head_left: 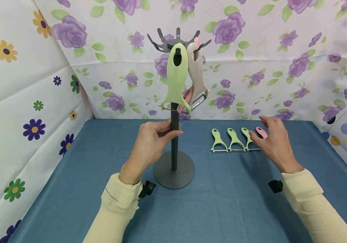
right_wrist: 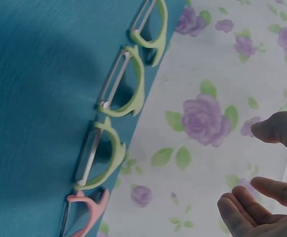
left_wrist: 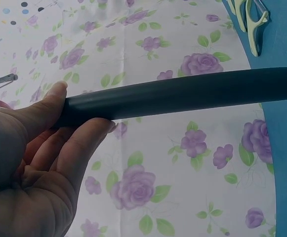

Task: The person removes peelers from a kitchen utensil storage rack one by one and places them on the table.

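The floral backdrop (head_left: 282, 50) rises behind and to both sides, its far edges cut off by the frame; below it the blue surface (head_left: 228, 202) runs out of view at the bottom; on it stands the dark grey stand (head_left: 174, 148), upright on a round base, its pole partly hidden by the left hand (head_left: 152, 143) and its upper part covered by the hanging peelers; a green peeler (head_left: 175, 79) hangs in front from the hooks at the top, a grey peeler (head_left: 196, 77) hangs just beside it, and something pink between them is mostly hidden and hard to make out; the left hand grips the pole at mid-height, thumb and fingers (left_wrist: 84, 138) curled round it, forearm in a cream sleeve reaching forward; the right hand (head_left: 272, 140) hovers over the right end of a row of peelers lying on the surface to the right of the stand, fingers spread and relaxed, holding nothing; it covers the blade end of the pink peeler (head_left: 261, 132) and part of the nearest of the three green peelers (head_left: 232, 140); whether the fingertips touch the pink peeler cannot be told.
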Tool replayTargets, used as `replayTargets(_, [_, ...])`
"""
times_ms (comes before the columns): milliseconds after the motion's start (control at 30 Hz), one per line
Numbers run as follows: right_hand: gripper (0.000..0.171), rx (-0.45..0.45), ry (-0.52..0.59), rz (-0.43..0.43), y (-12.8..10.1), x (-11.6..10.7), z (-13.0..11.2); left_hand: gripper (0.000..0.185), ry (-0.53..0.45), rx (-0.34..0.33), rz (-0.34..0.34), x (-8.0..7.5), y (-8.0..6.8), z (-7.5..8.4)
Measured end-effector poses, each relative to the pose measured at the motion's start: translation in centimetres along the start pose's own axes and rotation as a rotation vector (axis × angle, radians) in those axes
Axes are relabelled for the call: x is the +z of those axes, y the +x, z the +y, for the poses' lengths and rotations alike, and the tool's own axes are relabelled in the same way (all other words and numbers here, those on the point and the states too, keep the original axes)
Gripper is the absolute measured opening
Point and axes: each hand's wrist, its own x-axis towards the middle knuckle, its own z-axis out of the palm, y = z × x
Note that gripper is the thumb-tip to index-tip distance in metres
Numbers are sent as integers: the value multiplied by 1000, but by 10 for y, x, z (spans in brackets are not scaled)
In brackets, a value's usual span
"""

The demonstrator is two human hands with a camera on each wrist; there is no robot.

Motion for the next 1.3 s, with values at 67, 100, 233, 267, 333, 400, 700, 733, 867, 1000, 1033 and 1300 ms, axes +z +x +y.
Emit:
replayTargets(67, [65, -9, 7, 8, 0, -1, -3, 30, 0, 2, 0, 0, 0, 0])
replayTargets(100, [65, -12, 9, 10, 0, -2, -5, 29, -1, 3, 0, 0, 0, 0])
replayTargets(233, [65, -13, 4, 14, 0, -3, -12, 29, -8, -2, -4, 0, 0, 1])
replayTargets(267, [65, -14, 4, 16, 0, -3, -13, 29, -9, -3, -5, 0, 0, 1])
replayTargets(333, [66, -17, 2, 19, 0, -3, -16, 29, -9, -3, -6, 0, 0, 1])
replayTargets(400, [66, -27, 9, 29, 0, -4, -19, 29, -6, -4, -5, 0, 0, 0])
replayTargets(700, [64, -72, 44, 56, -1, -8, -34, 30, -3, -17, -9, 0, 0, 0])
replayTargets(733, [64, -72, 45, 55, -1, -8, -36, 30, -2, -18, -9, 0, 0, 0])
replayTargets(867, [65, -83, 48, 58, -1, -10, -44, 31, -4, -21, -8, 0, 0, 0])
replayTargets(1000, [66, -107, 60, 69, -2, -11, -49, 31, -8, -22, -6, 1, 0, -1])
replayTargets(1033, [66, -112, 65, 71, -2, -11, -51, 31, -8, -22, -5, 1, 0, -1])
replayTargets(1300, [67, -162, 92, 101, -4, -16, -66, 32, -3, -22, -3, 1, 0, -1])
